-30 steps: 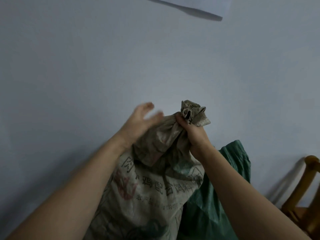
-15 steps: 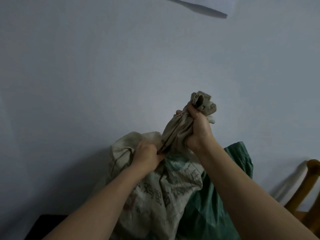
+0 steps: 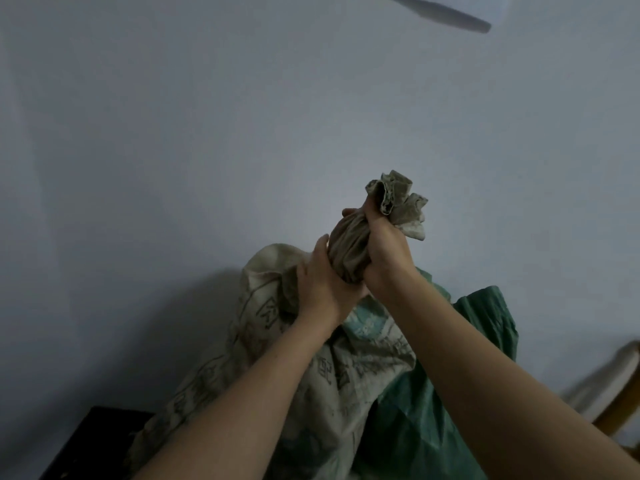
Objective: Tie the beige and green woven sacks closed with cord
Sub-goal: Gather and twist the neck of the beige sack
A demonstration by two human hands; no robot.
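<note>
A beige woven sack (image 3: 349,382) with printed characters stands against the pale wall. Its top is bunched into a twisted neck (image 3: 349,251) with a ruffled mouth (image 3: 398,199) above. My right hand (image 3: 384,251) grips the neck just under the mouth. My left hand (image 3: 322,282) wraps round the neck lower down, touching the right hand. A green woven sack (image 3: 485,327) stands behind and right of the beige one, partly hidden by my right forearm. No cord is visible.
A wooden chair (image 3: 620,403) sits at the right edge. A dark box (image 3: 86,441) lies at the bottom left. A pale wall (image 3: 207,150) fills the background, with a white sheet's edge at the top right.
My left hand went from open beside the sack to gripping its shoulder, then moved up onto the neck under my right hand. The right hand kept its grip on the neck.
</note>
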